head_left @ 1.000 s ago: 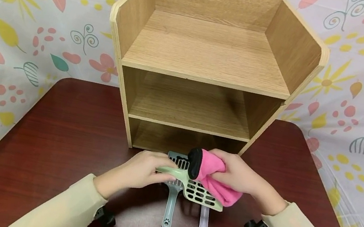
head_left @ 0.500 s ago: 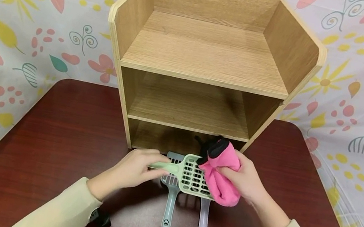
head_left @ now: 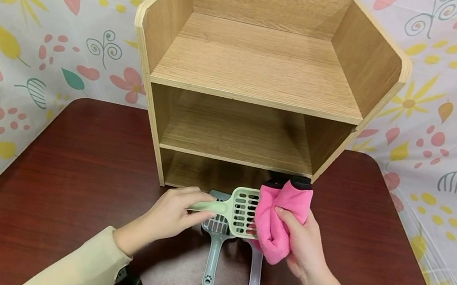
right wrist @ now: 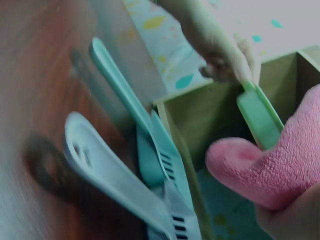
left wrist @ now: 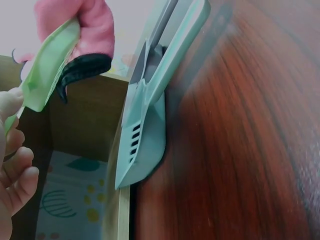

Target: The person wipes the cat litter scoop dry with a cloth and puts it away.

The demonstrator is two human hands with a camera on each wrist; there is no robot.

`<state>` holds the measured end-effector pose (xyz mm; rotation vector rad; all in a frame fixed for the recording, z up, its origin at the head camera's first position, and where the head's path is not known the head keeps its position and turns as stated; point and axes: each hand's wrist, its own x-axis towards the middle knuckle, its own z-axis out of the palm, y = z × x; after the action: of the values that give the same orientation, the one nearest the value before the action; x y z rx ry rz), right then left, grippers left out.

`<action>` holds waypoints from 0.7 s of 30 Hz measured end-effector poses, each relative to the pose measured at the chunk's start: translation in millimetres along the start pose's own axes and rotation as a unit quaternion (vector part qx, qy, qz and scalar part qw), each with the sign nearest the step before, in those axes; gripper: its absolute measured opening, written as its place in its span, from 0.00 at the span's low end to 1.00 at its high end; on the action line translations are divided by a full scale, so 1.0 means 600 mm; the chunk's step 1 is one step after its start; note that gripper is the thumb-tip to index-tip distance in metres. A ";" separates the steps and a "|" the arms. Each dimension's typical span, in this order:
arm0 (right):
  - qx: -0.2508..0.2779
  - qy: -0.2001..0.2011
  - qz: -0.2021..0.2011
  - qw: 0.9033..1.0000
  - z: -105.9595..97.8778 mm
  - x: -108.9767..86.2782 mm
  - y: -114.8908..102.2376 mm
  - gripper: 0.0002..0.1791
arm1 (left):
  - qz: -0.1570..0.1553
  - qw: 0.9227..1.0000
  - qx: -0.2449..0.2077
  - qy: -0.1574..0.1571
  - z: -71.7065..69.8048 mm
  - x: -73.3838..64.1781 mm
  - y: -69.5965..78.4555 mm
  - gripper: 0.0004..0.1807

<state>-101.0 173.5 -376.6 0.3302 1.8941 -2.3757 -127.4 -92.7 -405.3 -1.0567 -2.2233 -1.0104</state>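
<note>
My left hand point(head_left: 174, 214) grips the handle of a pale green slotted litter scoop point(head_left: 219, 208), held level above the other scoops with its blade toward the right. My right hand point(head_left: 308, 251) holds a bunched pink cloth point(head_left: 271, 221) with black trim against the blade's right end, covering part of it. Below lie a blue-grey litter scoop point(head_left: 212, 262) and a lilac one point(head_left: 255, 277), handles toward me, blades partly hidden. In the left wrist view, thumb and fingers point(left wrist: 17, 165) are on the green handle. The right wrist view shows the cloth point(right wrist: 280, 160) overlapping the green blade.
A wooden shelf unit point(head_left: 260, 66) with three levels stands behind the scoops on a dark red-brown table point(head_left: 80, 177). The blue-grey blade reaches the unit's bottom front edge. A flower-patterned sheet point(head_left: 33, 52) hangs behind and beside the table.
The green scoop has risen from a tilt toward the lower right to nearly level. The right hand shifted with the cloth across the blade to its right end; the two lower scoops stayed put.
</note>
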 end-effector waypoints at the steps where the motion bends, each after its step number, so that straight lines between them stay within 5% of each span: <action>1: 0.016 0.010 -0.002 1.000 0.004 -0.002 0.002 0.12 | -0.002 1.000 0.002 0.003 0.001 0.001 0.001 0.13; 7: 0.102 0.066 -0.017 0.992 0.027 -0.009 0.012 0.13 | -0.020 1.000 0.006 0.021 0.011 0.004 0.010 0.14; 13: 0.195 0.106 -0.049 0.974 0.049 -0.013 0.016 0.14 | -0.026 0.999 0.000 0.047 0.022 0.006 0.016 0.15; 21: 0.224 0.111 -0.044 0.967 0.070 -0.016 0.019 0.17 | -0.028 0.996 -0.001 0.079 0.032 0.008 0.025 0.14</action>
<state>-94.1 129.3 -376.2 0.5748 1.4440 -2.9268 -120.1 -69.2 -407.4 -0.8878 -2.1339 -1.0798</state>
